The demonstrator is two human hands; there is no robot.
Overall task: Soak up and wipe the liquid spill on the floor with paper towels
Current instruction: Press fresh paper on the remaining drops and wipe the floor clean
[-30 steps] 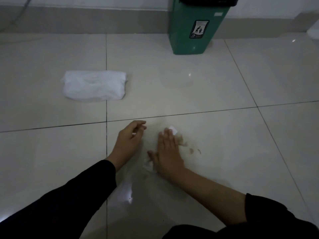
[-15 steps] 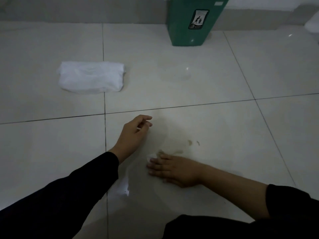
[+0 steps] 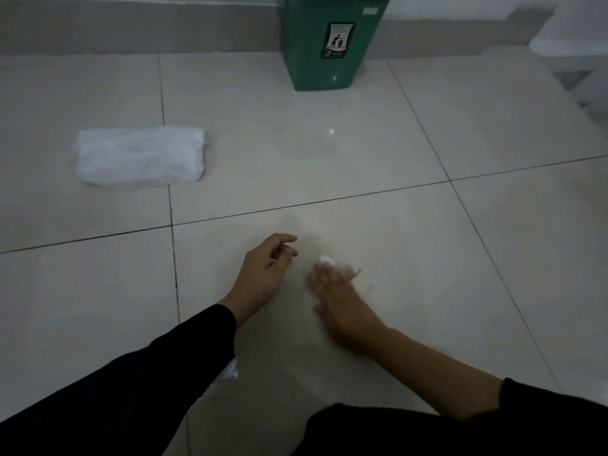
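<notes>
Step in hand: the wiping stroke is judged to be under way; a wad of paper towel (image 3: 326, 260) is pressed to the floor (image 3: 411, 291) under the right hand (image 3: 332, 291).
Right hand: laid flat over the towel with fingers extended, though it is blurred and the exact finger spread cannot be told; only a small white corner of the towel is seen past the fingertips.
Left hand: (image 3: 265, 269) rested on the tile just beside the right hand, fingers loosely curled, nothing seen held.
Spill: a faint brownish streak (image 3: 353, 273) is seen just beside the right hand's fingertips; a dull wet film appears spread over the same tile.
Spare towels: a white pack (image 3: 139, 156) is lying well apart, on the left beyond the grout line.
Bin: a green bin (image 3: 324, 44) is stood against the far wall.
Next move: the towel is likely to be needed over the remaining streak, with firm flat pressure; a fresh sheet may be required if the wad is saturated.
</notes>
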